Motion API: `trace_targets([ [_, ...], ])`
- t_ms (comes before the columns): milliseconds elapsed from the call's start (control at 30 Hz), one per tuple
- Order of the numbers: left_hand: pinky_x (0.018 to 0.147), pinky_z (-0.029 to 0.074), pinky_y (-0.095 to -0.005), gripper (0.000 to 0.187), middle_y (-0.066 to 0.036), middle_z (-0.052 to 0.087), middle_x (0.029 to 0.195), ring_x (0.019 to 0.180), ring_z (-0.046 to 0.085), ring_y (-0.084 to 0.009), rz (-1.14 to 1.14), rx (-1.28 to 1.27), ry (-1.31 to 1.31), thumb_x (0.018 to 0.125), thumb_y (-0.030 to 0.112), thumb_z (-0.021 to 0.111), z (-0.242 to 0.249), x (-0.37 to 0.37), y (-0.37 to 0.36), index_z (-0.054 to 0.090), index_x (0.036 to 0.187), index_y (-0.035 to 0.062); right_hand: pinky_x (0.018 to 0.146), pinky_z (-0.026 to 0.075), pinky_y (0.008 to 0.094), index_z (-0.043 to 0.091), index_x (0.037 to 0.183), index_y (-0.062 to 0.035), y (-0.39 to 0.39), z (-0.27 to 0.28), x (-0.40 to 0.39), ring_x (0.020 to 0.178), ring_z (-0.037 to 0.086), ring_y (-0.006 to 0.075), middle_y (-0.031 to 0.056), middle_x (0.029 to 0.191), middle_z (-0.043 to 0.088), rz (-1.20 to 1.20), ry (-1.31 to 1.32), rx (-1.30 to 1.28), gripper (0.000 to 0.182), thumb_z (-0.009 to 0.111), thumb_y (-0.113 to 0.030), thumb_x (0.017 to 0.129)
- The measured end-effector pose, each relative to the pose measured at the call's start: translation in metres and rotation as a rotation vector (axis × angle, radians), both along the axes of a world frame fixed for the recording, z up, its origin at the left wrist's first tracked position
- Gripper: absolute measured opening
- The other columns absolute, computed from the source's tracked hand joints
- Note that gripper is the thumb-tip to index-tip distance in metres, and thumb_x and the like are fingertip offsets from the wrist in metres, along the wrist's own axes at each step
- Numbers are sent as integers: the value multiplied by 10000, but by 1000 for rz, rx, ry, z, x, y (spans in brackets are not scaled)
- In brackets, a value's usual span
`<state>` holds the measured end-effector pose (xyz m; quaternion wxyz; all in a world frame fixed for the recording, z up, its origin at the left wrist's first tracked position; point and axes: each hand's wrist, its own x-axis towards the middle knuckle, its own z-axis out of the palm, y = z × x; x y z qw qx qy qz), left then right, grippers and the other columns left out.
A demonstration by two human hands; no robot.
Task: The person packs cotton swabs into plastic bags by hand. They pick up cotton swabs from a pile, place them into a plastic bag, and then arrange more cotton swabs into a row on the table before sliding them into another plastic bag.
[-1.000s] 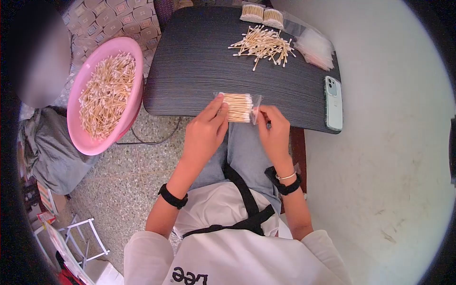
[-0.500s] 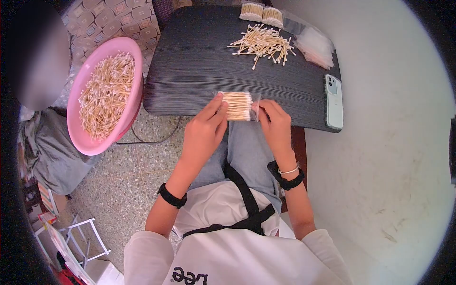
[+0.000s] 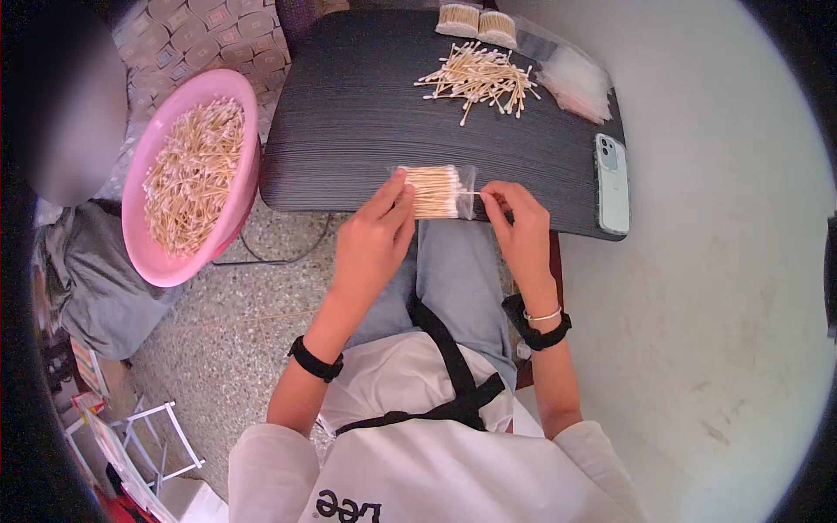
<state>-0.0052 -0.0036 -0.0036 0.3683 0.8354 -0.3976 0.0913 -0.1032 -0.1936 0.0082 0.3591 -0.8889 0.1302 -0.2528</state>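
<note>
A clear plastic bag filled with cotton swabs (image 3: 433, 192) lies level near the front edge of the dark table (image 3: 349, 113). My left hand (image 3: 381, 225) pinches the bag's left end, thumb and fingers closed on it. To the right, my right hand (image 3: 520, 228) holds the end of a single cotton swab (image 3: 471, 193) between thumb and fingertip. That swab points left into the bag's open right end. A loose heap of cotton swabs (image 3: 482, 78) lies farther back on the table.
Two round swab bundles (image 3: 459, 20) stand at the back edge, beside a stack of clear bags (image 3: 577, 80). A phone (image 3: 611, 183) lies at the table's right edge. At the left is a pink basin (image 3: 139, 228) full of swabs. A wall rises on the right.
My right hand has moved a little right, away from the bag, and a single swab now shows between its fingertips and the bag. My left hand keeps its hold.
</note>
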Motion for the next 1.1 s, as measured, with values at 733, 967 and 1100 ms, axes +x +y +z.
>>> trace_targets([
  [733, 925, 525, -376, 351, -145, 572, 1349, 1175, 606, -307, -35, -6, 37, 831, 32, 660, -2, 1, 1, 662, 1182, 32, 592, 411, 278, 674, 1133, -4, 41, -14, 1, 695, 516, 152, 60, 893, 582, 7, -9, 343, 295, 657, -211, 924],
  [967, 845, 548, -362, 322, -165, 600, 1289, 997, 678, -310, -116, -102, -32, 787, 11, 693, -2, 12, 7, 682, 1108, 17, 664, 475, 261, 688, 1006, 8, 34, -10, 0, 790, 595, 128, 77, 970, 603, -67, 28, 520, 218, 708, -168, 878],
  [1100, 849, 533, -348, 496, -136, 585, 1270, 985, 655, -246, -101, -247, 526, 806, 74, 728, 6, 20, 13, 593, 1284, 71, 799, 493, 282, 654, 1031, -3, 24, -12, 6, 933, 609, 160, 110, 1078, 603, -2, -135, 452, 172, 638, -141, 930],
])
